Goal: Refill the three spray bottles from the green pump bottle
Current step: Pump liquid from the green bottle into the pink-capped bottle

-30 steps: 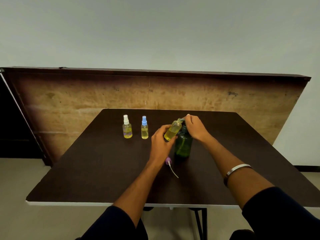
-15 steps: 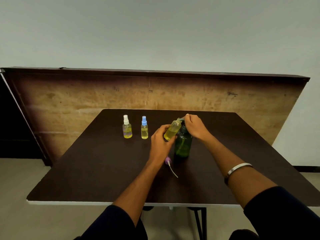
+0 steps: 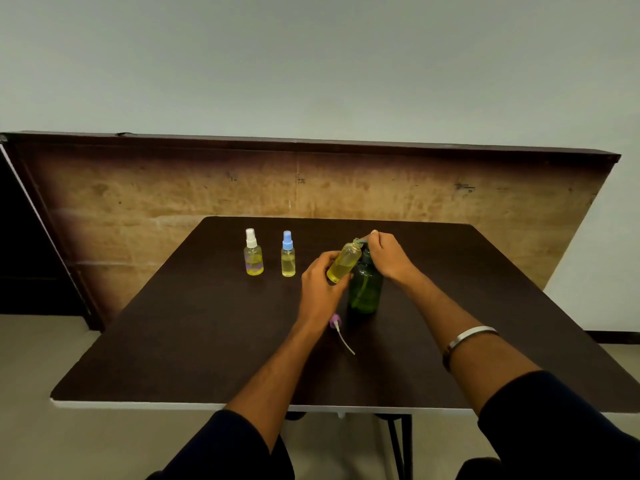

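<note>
Left hand (image 3: 320,277) has its grip wrapped round the uncapped spray bottle (image 3: 344,261), tilting it so the neck leans in under the nozzle of the green pump bottle (image 3: 365,289). Right hand (image 3: 388,254) is curled over the pump head, pressing down by the look of it. The green bottle stands on the surface (image 3: 207,341) directly under that right grip.

Biggest risk I'd guess: the neck is narrow and tilted, so if it slips off the spout, the liquid squirts down the outside onto the left fingers. It already looks pretty full too, so overflow is likely with more pumps. Pushing sideways could tip the green bottle.

Hard to see: the spout-to-neck contact is buried behind the right fingers. The purple sprayer cap (image 3: 336,322) lies just below the left wrist. The white-capped bottle (image 3: 253,259) and blue-capped bottle (image 3: 288,259) sit well left of the left grip.
</note>
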